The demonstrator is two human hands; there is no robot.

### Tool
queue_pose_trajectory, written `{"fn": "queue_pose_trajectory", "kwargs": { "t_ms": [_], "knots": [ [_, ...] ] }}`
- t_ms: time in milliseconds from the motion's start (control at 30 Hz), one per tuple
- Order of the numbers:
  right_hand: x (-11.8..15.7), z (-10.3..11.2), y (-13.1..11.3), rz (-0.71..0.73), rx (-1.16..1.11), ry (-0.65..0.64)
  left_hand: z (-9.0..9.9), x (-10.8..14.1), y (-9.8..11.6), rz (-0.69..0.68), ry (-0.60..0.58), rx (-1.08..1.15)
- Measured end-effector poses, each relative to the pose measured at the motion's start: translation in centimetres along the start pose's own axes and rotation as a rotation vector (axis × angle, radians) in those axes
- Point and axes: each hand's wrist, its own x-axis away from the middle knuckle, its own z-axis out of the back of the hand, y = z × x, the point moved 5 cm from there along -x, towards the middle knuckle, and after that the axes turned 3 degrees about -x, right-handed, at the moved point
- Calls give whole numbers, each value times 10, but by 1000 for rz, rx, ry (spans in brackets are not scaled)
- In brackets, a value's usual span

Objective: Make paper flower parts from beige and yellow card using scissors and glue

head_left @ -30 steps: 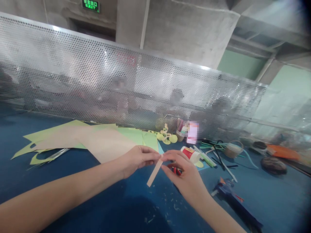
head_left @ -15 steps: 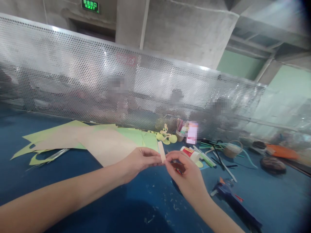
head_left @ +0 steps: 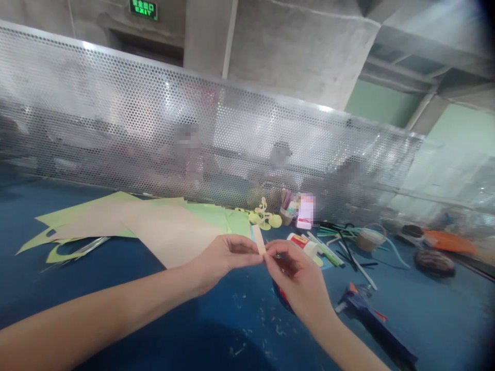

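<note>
A narrow pale cream strip (head_left: 258, 238), perhaps paper or foam, stands nearly upright between my two hands over the blue table. My left hand (head_left: 226, 260) comes from the left and pinches the strip's lower end between thumb and fingers. From the other side, my right hand (head_left: 303, 278) pinches the same lower end, its fingertips close to the left ones. Just behind the right hand lies a white bottle (head_left: 309, 249) with a red label. Partly hidden beneath that hand is a dark and red object (head_left: 281, 294) that I cannot make out.
Cream and green sheets (head_left: 174, 234) spread on the left. Behind the hands stand a small yellow craft piece (head_left: 265, 219), a cup of sticks (head_left: 286, 212) and a lit phone (head_left: 305, 214). Rightward lie a dark blue glue gun (head_left: 371, 319) and pipe cleaners (head_left: 348, 247). A perforated metal screen (head_left: 240, 129) borders the table.
My hands have shifted only slightly, with fingertips closer together on the strip's lower end. More of the dark and red object under my right hand shows.
</note>
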Motion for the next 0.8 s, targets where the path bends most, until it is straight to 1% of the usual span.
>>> {"fn": "queue_pose_trajectory", "kwargs": {
  "t_ms": [333,533,667,800],
  "knots": [
    [-1,0,-2,-28,-14,6,-3,2,3,-12,39,-15],
    [-1,-2,0,-57,-88,-8,-3,4,3,-15,58,-8],
    [-1,-4,-1,-76,-117,-28,-5,5,4,-32,44,-28],
    [0,-3,0,-123,-86,-24,-6,5,5,-46,45,-70]
  ]
}}
